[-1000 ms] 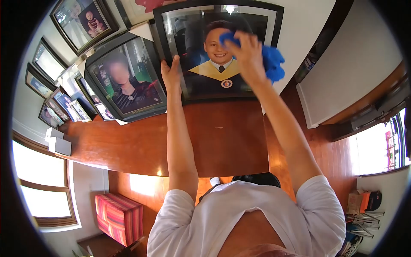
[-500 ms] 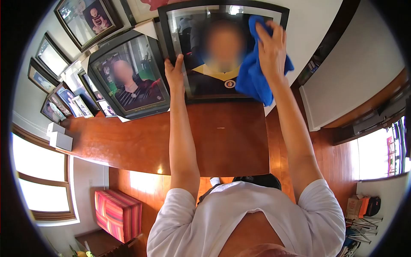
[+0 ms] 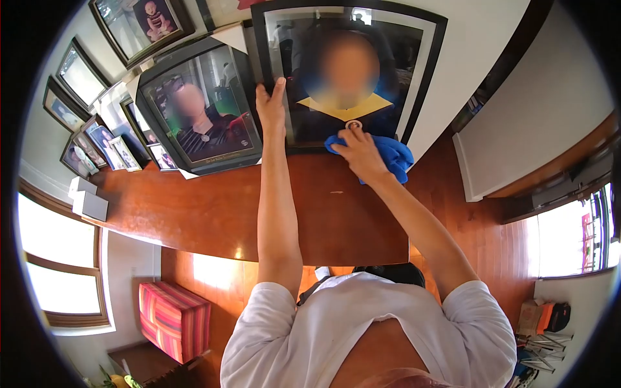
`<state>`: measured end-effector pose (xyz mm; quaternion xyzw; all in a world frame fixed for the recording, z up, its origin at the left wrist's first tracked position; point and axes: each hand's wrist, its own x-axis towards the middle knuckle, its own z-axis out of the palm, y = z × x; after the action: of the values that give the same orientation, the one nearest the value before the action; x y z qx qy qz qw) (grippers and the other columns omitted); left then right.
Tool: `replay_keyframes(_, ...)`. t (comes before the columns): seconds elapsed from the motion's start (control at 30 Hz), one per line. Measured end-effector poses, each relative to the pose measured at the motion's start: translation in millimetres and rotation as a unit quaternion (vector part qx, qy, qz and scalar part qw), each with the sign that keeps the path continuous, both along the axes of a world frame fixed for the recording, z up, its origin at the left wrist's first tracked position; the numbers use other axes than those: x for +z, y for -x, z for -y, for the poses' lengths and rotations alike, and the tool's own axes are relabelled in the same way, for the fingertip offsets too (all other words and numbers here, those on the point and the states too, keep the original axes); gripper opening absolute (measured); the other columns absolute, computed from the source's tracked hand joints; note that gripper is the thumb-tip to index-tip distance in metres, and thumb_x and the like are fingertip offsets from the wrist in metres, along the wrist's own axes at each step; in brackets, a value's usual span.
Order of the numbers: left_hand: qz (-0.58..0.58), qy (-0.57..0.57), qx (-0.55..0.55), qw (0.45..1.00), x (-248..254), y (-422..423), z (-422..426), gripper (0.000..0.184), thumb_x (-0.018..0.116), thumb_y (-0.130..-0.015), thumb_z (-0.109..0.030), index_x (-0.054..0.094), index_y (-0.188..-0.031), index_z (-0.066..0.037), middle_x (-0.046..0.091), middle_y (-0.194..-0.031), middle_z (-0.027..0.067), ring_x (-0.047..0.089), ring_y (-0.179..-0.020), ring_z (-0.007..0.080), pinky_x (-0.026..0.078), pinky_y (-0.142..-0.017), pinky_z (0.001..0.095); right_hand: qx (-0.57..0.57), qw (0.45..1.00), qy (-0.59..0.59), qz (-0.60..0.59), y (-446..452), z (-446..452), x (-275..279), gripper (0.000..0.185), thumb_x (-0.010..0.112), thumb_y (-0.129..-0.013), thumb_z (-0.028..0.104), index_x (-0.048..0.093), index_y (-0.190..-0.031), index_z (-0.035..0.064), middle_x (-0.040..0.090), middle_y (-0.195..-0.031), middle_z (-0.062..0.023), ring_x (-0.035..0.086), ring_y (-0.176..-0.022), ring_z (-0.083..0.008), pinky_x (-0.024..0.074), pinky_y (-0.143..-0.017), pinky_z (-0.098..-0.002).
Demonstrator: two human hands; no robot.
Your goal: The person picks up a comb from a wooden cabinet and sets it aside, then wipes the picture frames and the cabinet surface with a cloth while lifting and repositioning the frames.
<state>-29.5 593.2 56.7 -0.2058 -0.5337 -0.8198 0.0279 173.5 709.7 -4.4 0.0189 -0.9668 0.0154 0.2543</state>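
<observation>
A large black picture frame with a portrait behind glass stands upright on a glossy brown wooden table. My left hand grips this frame's left edge, thumb towards the front. At the lower part of the glass, my right hand presses a bunched blue cloth against the portrait, near the round emblem. Part of the cloth hangs to the right of the hand, by the frame's bottom edge. A second dark-framed portrait leans just left of my left hand.
Several smaller photo frames stand at the table's far left, near white boxes. More framed pictures are above them. A red striped cube seat is on the floor by the window. A wall rises at right.
My right hand has moved with the blue cloth from the upper right of the glass down and left to its lower part. My left hand stays on the frame's left edge.
</observation>
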Motion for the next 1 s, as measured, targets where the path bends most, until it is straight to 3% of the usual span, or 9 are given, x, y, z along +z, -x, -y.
replay_keyframes(0.07, -0.008, -0.015, -0.003, 1.0, -4.3, 2.5, -3.4, 0.04, 0.072, -0.088, -0.023, 0.056, -0.114, 0.002, 0.063, -0.107, 0.0071, 0.056, -0.099, 0.014, 0.042, -0.09, 0.0268, -0.033, 0.999, 0.031, -0.013, -12.4, -14.2, 21.7, 0.033, 0.062, -0.073, 0.001, 0.069, -0.102, 0.014, 0.053, -0.118, -0.0099, 0.05, -0.113, -0.0321, 0.0434, -0.088, -0.0432)
replay_keyframes(0.13, -0.023, -0.018, 0.002, 1.0, -6.2, 5.1, -4.2, 0.039, 0.071, -0.089, -0.021, 0.056, -0.116, 0.003, 0.063, -0.106, 0.0086, 0.057, -0.098, 0.0136, 0.044, -0.088, 0.0265, -0.052, 0.98, -0.009, -0.192, -12.1, -46.5, 58.8, 0.034, 0.06, -0.074, -0.001, 0.069, -0.104, 0.0108, 0.058, -0.108, -0.0148, 0.055, -0.105, -0.0353, 0.0454, -0.087, -0.0443)
replay_keyframes(0.27, -0.047, 0.002, 0.038, 0.998, -4.2, 3.4, -5.7, 0.044, 0.069, -0.09, -0.021, 0.053, -0.12, 0.007, 0.064, -0.108, 0.0121, 0.058, -0.098, 0.0192, 0.045, -0.089, 0.0297, -0.169, 0.925, -0.012, -0.34, -13.5, -85.9, 150.2, 0.044, 0.056, -0.077, -0.01, 0.066, -0.115, 0.0092, 0.057, -0.112, -0.0158, 0.053, -0.105, -0.0356, 0.0466, -0.092, -0.0439)
replay_keyframes(0.43, -0.038, 0.042, 0.065, 0.996, -7.7, 7.5, -7.2, 0.047, 0.07, -0.088, -0.029, 0.055, -0.116, 0.005, 0.065, -0.103, 0.0176, 0.062, -0.095, 0.0252, 0.047, -0.085, 0.0325, -0.152, 0.949, -0.062, -0.27, -7.2, -78.6, 114.4, 0.038, 0.059, -0.074, -0.007, 0.069, -0.109, 0.0051, 0.058, -0.107, -0.0135, 0.054, -0.102, -0.0342, 0.0471, -0.088, -0.043)
replay_keyframes(0.57, -0.014, 0.047, 0.045, 0.998, -3.6, 4.4, -5.1, 0.038, 0.069, -0.091, -0.025, 0.056, -0.114, 0.002, 0.062, -0.104, 0.0057, 0.056, -0.095, 0.0137, 0.043, -0.088, 0.0268, -0.072, 0.979, -0.039, -0.184, -22.4, -51.1, 35.2, 0.032, 0.058, -0.075, -0.004, 0.071, -0.102, 0.0052, 0.059, -0.104, -0.0135, 0.056, -0.1, -0.034, 0.0469, -0.088, -0.0422)
replay_keyframes(0.67, -0.016, 0.087, 0.057, 0.994, 3.1, -1.4, 0.4, 0.051, 0.07, -0.088, -0.03, 0.054, -0.121, 0.005, 0.066, -0.102, 0.0177, 0.063, -0.095, 0.0249, 0.047, -0.086, 0.0327, -0.037, 0.996, 0.035, -0.08, -42.2, -39.7, 0.4, 0.033, 0.06, -0.074, -0.006, 0.07, -0.104, 0.0041, 0.06, -0.104, -0.0151, 0.056, -0.1, -0.035, 0.0462, -0.09, -0.0434)
replay_keyframes(0.7, -0.021, 0.075, 0.052, 0.996, 2.8, 0.0, -0.4, 0.052, 0.07, -0.088, -0.03, 0.054, -0.122, 0.005, 0.066, -0.103, 0.0176, 0.063, -0.095, 0.0246, 0.047, -0.086, 0.0325, -0.032, 0.996, 0.063, -0.05, -43.1, -38.5, 6.2, 0.034, 0.06, -0.074, -0.006, 0.07, -0.104, 0.0035, 0.06, -0.104, -0.0158, 0.056, -0.1, -0.0355, 0.046, -0.091, -0.0439)
replay_keyframes(0.9, -0.043, 0.058, 0.071, 0.995, 0.7, 0.7, -2.3, 0.054, 0.071, -0.087, -0.029, 0.053, -0.124, 0.006, 0.066, -0.103, 0.0171, 0.063, -0.093, 0.0232, 0.048, -0.084, 0.0322, -0.193, 0.933, 0.0, -0.305, -17.4, -69.3, 144.7, 0.043, 0.065, -0.079, -0.004, 0.059, -0.122, 0.0027, 0.05, -0.12, -0.022, 0.05, -0.11, -0.0389, 0.0438, -0.093, -0.0464)
replay_keyframes(1.0, -0.025, 0.026, 0.052, 0.998, -11.7, 9.1, -10.5, 0.053, 0.071, -0.087, -0.031, 0.054, -0.123, 0.004, 0.068, -0.102, 0.0179, 0.065, -0.092, 0.0263, 0.049, -0.084, 0.0334, -0.23, 0.912, -0.018, -0.338, 14.1, -78.9, 161.0, 0.045, 0.066, -0.082, -0.002, 0.056, -0.126, 0.0033, 0.047, -0.122, -0.0237, 0.049, -0.109, -0.0406, 0.0431, -0.092, -0.0477)
